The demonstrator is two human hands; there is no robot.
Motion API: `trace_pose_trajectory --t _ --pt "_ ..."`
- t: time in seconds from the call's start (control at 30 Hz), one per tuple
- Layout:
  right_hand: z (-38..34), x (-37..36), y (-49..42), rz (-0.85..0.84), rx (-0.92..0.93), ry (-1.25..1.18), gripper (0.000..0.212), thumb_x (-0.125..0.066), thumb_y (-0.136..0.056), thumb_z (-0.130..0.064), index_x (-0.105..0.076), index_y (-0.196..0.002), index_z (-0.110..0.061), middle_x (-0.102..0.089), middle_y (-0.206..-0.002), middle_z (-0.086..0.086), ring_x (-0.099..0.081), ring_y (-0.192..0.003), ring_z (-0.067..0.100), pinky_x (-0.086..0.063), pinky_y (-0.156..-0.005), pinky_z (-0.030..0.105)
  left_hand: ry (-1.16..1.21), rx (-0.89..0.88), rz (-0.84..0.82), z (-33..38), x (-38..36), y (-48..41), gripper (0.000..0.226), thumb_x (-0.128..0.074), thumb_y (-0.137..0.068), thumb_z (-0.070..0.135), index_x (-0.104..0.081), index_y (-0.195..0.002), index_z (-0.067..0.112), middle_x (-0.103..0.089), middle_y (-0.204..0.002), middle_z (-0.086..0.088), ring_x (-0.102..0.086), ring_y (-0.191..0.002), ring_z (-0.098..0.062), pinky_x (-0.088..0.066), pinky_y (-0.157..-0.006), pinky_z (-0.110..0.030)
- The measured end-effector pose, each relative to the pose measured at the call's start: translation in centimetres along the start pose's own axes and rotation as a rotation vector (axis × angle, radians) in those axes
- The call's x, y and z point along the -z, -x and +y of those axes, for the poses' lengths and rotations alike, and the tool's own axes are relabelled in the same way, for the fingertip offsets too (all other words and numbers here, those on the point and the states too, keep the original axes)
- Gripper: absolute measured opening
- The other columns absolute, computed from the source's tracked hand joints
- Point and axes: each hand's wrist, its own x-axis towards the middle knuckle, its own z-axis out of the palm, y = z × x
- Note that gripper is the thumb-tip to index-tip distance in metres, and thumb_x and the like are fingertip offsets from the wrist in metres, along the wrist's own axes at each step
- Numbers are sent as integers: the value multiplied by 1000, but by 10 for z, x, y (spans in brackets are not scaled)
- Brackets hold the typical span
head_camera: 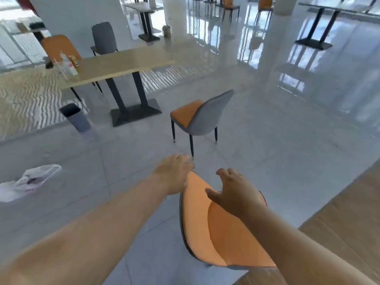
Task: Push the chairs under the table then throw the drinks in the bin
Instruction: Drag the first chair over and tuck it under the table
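An orange chair [207, 223] with a grey shell stands right in front of me, beside a wooden table edge [347, 219]. My left hand [174, 173] is curled over the top left edge of its backrest. My right hand [234, 194] hovers just over the backrest with fingers spread and holds nothing. A second orange-and-grey chair [201, 118] stands alone on the floor, pulled away from the long wooden table [127, 62]. Several drinks [68, 64], bottles and a can, stand at that table's left end. A dark grey bin [76, 118] sits on the floor by the table.
Behind the long table are an orange chair [59, 48] and a grey chair [103, 38]. A white plastic bag [30, 179] lies on the tiled floor at the left. White pillars [275, 33] and more tables and chairs stand further back.
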Motion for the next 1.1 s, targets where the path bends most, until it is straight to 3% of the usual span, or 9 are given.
trace_pose_trajectory --t 0.1,0.2,0.4,0.5,0.57,0.87,0.93,1.03,1.1 --pt "-2 -55 -8 -59 -113 -25 77 -51 -88 -78 -40 -145 -27 -54 -136 -2 -57 -119 25 -51 -77 36 -118 -99 -75 -13 -41 -32 62 -66 -92 30 -44 -149 25 -25 -168 -10 -25 -152 -32 -22 -122 -50" --pt "-9 -114 -6 -191 -180 -37 87 -50 -85 -82 -33 -151 -26 -49 -140 -1 -53 -122 27 -51 -83 39 -222 -211 -158 -18 -87 -52 54 -48 -101 15 -39 -153 25 -17 -170 -12 -15 -156 -34 -11 -125 -59" --pt "-39 -209 -3 -417 -227 -116 114 -51 -75 -89 -14 -158 -21 -44 -136 1 -54 -117 31 -51 -84 42 -400 -311 -236 -31 -159 -70 52 -41 -106 12 -39 -153 32 -13 -171 -9 -6 -157 -37 -13 -122 -68" --pt "-43 -232 -1 -411 -258 -125 112 -58 -85 -66 11 -162 -22 -36 -143 4 -54 -114 33 -46 -78 40 -376 -335 -184 -37 -174 -77 44 -37 -107 14 -47 -147 31 -21 -169 -8 -3 -157 -38 -13 -122 -69" --pt "-40 -235 1 -418 -237 -109 104 -56 -89 -45 17 -161 -25 -36 -140 4 -55 -104 34 -49 -74 42 -346 -348 -168 -41 -177 -78 41 -39 -106 12 -51 -141 30 -30 -165 -7 -4 -158 -36 -14 -120 -71" --pt "-19 -224 2 -535 -60 -32 101 -54 -85 -32 15 -159 -40 -46 -134 -4 -55 -85 24 -56 -70 44 -163 -133 -198 -49 -188 -35 35 -48 -98 12 -60 -128 26 -46 -150 -4 -12 -155 -37 -14 -120 -71" --pt "-10 -216 -1 -546 9 44 101 -57 -87 -32 15 -157 -43 -48 -133 -4 -53 -80 24 -54 -62 42 -138 -69 -225 -50 -187 -22 31 -51 -97 19 -61 -126 26 -50 -141 -4 -21 -150 -38 -20 -119 -69" --pt "11 -199 -12 -550 118 187 96 -59 -91 -30 11 -154 -51 -52 -119 -3 -51 -75 24 -48 -55 38 -58 17 -230 -46 -184 -3 27 -54 -96 34 -62 -121 27 -52 -130 -1 -36 -132 -31 -38 -106 -54" --pt "26 -188 -21 -552 153 253 83 -58 -93 -27 -6 -153 -50 -54 -110 -2 -57 -79 25 -51 -59 40 38 90 -220 -42 -185 8 29 -57 -95 45 -62 -117 28 -52 -123 0 -41 -122 -26 -44 -92 -43"
